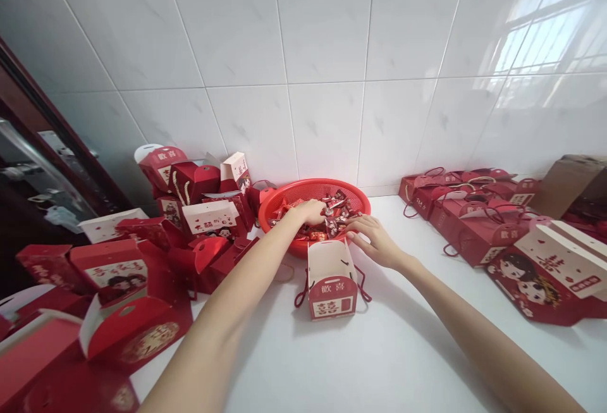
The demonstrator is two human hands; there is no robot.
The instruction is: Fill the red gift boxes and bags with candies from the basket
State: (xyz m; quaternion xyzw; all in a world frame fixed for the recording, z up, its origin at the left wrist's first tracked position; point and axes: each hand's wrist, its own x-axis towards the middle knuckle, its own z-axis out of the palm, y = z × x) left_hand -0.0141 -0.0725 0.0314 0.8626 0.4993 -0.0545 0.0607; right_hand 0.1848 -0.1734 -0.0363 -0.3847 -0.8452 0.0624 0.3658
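A red plastic colander (356,193) holds many candies (337,205) in shiny red wrappers. My left hand (312,212) reaches down into it among the candies, and its fingertips are hidden. At the colander's right front rim is my right hand (374,241), its fingers stretched out and a little apart, with no object visible in them. Just in front of the colander stands a small red and cream gift box (332,288), its top open and dark red cords hanging at both sides. My right hand is close to the box's back right corner.
Many open red gift boxes (142,331) crowd the left side of the white table (379,362). Rows of closed red boxes (484,236) stand at the right, beside a brown carton (566,185). A tiled wall (327,128) rises behind.
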